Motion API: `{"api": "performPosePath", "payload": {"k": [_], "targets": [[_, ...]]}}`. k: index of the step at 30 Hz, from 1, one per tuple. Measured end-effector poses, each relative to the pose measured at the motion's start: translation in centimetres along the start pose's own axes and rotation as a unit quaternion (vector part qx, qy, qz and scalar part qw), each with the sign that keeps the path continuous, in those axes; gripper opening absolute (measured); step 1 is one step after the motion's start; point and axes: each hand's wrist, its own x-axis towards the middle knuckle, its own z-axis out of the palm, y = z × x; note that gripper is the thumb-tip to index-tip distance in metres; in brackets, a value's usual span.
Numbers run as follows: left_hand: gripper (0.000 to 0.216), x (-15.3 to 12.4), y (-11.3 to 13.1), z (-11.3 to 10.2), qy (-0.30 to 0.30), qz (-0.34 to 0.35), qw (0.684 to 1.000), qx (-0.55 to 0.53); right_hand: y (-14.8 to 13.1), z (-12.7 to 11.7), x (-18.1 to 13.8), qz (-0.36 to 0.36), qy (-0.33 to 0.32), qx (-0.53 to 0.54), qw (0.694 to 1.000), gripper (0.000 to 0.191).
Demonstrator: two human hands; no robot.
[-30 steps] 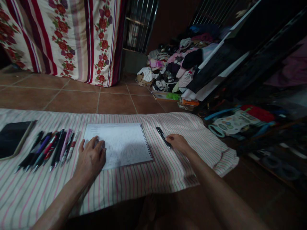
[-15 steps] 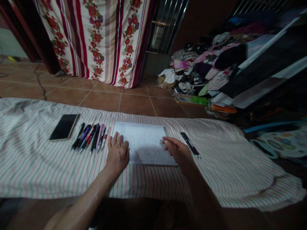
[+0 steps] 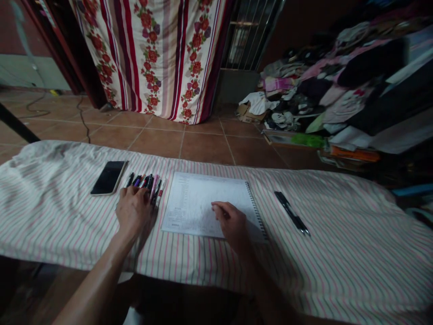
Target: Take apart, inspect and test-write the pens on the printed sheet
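Observation:
My left hand (image 3: 133, 208) reaches over a row of pens (image 3: 156, 187), its fingers apart and touching them; the fingertips and the pens' lower ends are partly hidden. A spiral notebook (image 3: 199, 194) with a pale, marked page lies flat to the right of the pens, its wire coil on the right side. Above its lower right part is my right hand (image 3: 231, 221), fingers curled and thumb close to the index finger, with nothing visible in them. Two black pens (image 3: 291, 213) lie side by side to the right of the notebook.
A dark-screened phone (image 3: 108, 178) lies left of the pens on the striped cloth (image 3: 203, 266). Beyond the tiled floor (image 3: 162, 138) hangs a flowered curtain (image 3: 165, 58). A heap of clothes (image 3: 324, 85) is at the back right.
My left hand has left the notebook's left edge and moved left onto the pens. My right hand has shifted from the coil inward over the page. The view has turned slightly left.

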Motion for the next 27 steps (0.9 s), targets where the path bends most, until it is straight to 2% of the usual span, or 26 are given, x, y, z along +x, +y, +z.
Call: {"api": "performPosePath", "payload": {"k": [2, 4, 12, 17, 21, 27], "targets": [[0.031, -0.1, -0.2, -0.1, -0.013, -0.004, 1.0, 0.007, 0.0, 0.2, 0.2, -0.053, -0.006, -0.038, 0.998, 0.025], [0.032, -0.3, -0.2, -0.1, -0.021, -0.001, 1.0, 0.003, 0.1, 0.3, 0.4, -0.076, -0.013, -0.062, 0.995, 0.025], [0.032, 0.1, -0.3, 0.1, -0.017, 0.015, 1.0, -0.004, 0.0, 0.8, 1.3, -0.091, -0.019, -0.057, 0.994, 0.024], [0.034, -0.2, 1.2, 0.9, -0.001, 0.059, 0.998, -0.018, 0.1, 0.9, 1.9, -0.099, -0.017, -0.054, 0.994, 0.022], [0.036, -0.3, 2.2, 1.2, -0.037, 0.073, 0.997, 0.007, 0.0, 0.8, 2.2, -0.093, -0.011, -0.06, 0.994, 0.023], [0.033, -0.2, 2.9, 0.6, -0.08, 0.064, 0.994, 0.033, -0.2, 1.0, 1.9, -0.089, -0.014, -0.047, 0.995, 0.023]]}}
